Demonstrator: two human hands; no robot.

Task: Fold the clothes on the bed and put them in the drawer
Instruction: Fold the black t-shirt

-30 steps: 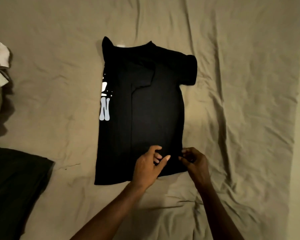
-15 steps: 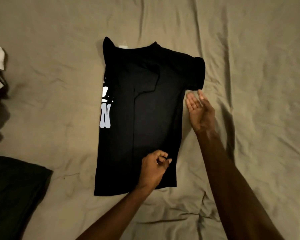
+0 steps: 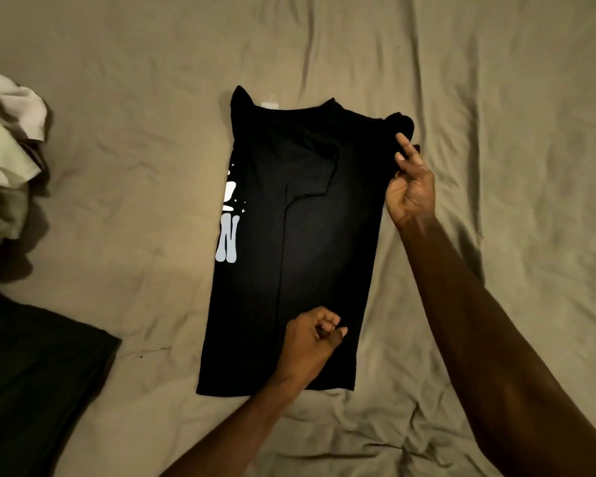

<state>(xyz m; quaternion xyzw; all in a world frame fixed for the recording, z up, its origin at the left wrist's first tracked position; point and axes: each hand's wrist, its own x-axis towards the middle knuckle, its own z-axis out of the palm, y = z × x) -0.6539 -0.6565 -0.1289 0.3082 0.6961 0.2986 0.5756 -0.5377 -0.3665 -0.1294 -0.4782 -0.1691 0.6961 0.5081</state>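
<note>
The black T-shirt (image 3: 310, 242) lies flat on the tan bedsheet (image 3: 496, 98), near the middle of it, with the collar on the far side from you and the hem on the near side. Its left part is already folded inward over the middle, so you see 1 long straight fold edge running down the shirt, and a strip of white print (image 3: 228, 235) shows along the shirt's left border. A small white label (image 3: 270, 102) sticks out at the collar.

Your right hand (image 3: 410, 187) is at the shirt's right sleeve, at the far right corner of the garment. Its fingers are around the edge of the sleeve and the thumb lies on top, so it pinches the cloth there. Your left hand (image 3: 312, 342) rests on the lower part of the shirt, close to the hem. Its fingers are curled into the palm with the thumb forward; I cannot tell if it holds any cloth.

To the left of the shirt, well apart from it, is a pile of light-coloured clothes (image 3: 7, 160). Nearer to you on that same side lies a dark garment (image 3: 31, 373).
</note>
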